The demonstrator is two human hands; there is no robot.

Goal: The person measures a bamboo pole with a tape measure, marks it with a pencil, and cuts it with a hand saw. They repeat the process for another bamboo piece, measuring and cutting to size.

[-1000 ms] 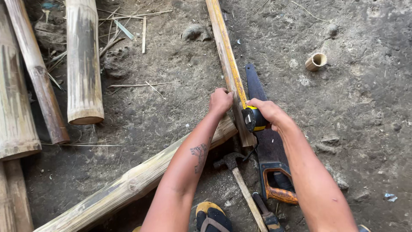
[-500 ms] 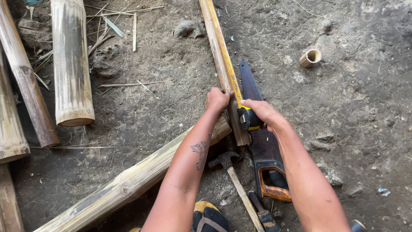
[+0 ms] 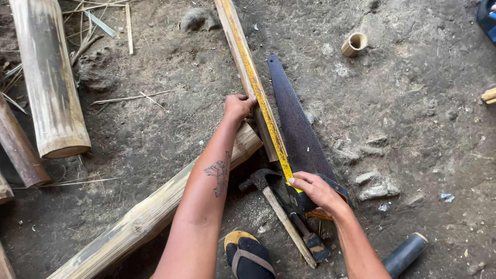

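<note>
Far left: a thick pale bamboo trunk section [image 3: 49, 77] lies on the dirt floor [image 3: 413, 129], well apart from the hands.
Lower left: a long pale bamboo pole [image 3: 150, 217] slants up under a narrow bamboo slat [image 3: 243, 57].
Left hand [image 3: 237, 107]: fingers curled, pressing a yellow measuring tape [image 3: 261, 103] flat on the slat.
Centre: a hammer with a wooden handle [image 3: 281, 219] lies beside a sandalled foot [image 3: 248, 256].
Right hand [image 3: 318, 191]: closed around the tape's near end, above a dark rusty handsaw [image 3: 294, 124].
Far right: a short hollow bamboo ring [image 3: 354, 44] lies alone.
</note>
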